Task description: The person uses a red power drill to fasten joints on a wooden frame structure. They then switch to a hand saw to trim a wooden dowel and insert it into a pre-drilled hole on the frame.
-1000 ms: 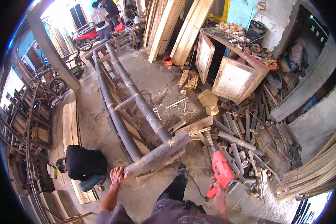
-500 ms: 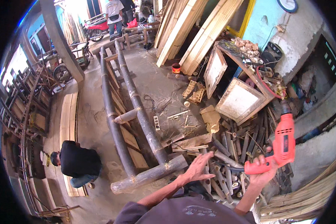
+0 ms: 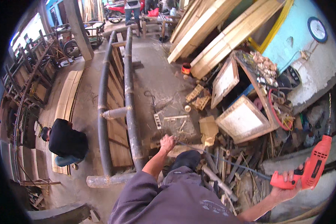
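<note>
My right hand [image 3: 286, 183] grips the handle of a red-orange electric drill [image 3: 319, 160] at the right, its long bit pointing up and away from me. A dark cord [image 3: 235, 164] runs from the base of the drill's handle across to my left hand [image 3: 168, 142]. The fingers of that hand are closed around the cord. Just left of it stands a long bamboo frame [image 3: 130, 93] of dark poles with a short crosspiece [image 3: 115, 113].
Bamboo offcuts [image 3: 220, 179] litter the floor between my arms. A white power strip [image 3: 157, 121] lies beyond my left hand. An open-doored cabinet [image 3: 246, 119] stands right. Another person [image 3: 66, 140] crouches at left beside long slats [image 3: 68, 95]; bamboo panels [image 3: 235, 33] lean at the back.
My left hand has gone from open and spread to closed on the cord, farther left and forward. The drill has swung right and lower in my right hand. The view has shifted.
</note>
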Motion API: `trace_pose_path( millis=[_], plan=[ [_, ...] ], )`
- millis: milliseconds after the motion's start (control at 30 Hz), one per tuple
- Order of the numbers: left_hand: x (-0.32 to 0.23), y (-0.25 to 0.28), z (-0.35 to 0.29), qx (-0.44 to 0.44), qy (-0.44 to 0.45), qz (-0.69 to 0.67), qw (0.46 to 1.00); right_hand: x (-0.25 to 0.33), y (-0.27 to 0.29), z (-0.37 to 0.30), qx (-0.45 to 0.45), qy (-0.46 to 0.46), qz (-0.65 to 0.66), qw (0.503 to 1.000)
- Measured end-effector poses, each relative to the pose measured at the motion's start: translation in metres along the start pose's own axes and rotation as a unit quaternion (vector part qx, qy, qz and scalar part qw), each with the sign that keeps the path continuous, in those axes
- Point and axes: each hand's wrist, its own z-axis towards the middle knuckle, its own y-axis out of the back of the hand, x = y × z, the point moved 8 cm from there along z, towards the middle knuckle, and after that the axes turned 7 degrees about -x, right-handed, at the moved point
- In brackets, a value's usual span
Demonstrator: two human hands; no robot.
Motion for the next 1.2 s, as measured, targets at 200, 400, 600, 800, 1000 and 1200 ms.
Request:
trace_pose_path(
  millis=[200, 400, 600, 800, 1000, 1200],
  plan=[
    [0.039, 0.043, 0.175, -0.166, 0.019, -0.097, 0.981, -0.033, -0.013, 0.040, 0.053, -0.014, 0.019, 0.998],
    [-0.082, 0.224, 0.364, -0.241, -0.096, -0.231, 0.938, -0.084, -0.033, 0.079, 0.109, -0.034, 0.026, 0.993],
    [-0.253, 0.392, 0.458, -0.254, -0.286, -0.410, 0.828, -0.145, -0.077, 0.120, 0.081, 0.007, 0.026, 0.996],
    [-0.347, 0.488, 0.609, -0.060, -0.365, -0.675, 0.639, -0.267, -0.140, 0.202, 0.095, -0.046, 0.057, 0.993],
    [-0.417, 0.518, 0.664, -0.188, -0.454, -0.444, 0.749, -0.361, -0.206, 0.276, -0.059, -0.071, 0.051, 0.994],
    [-0.441, 0.460, 0.720, -0.282, -0.452, -0.380, 0.756, -0.390, -0.257, 0.314, -0.128, -0.023, -0.056, 0.990]
  ],
)
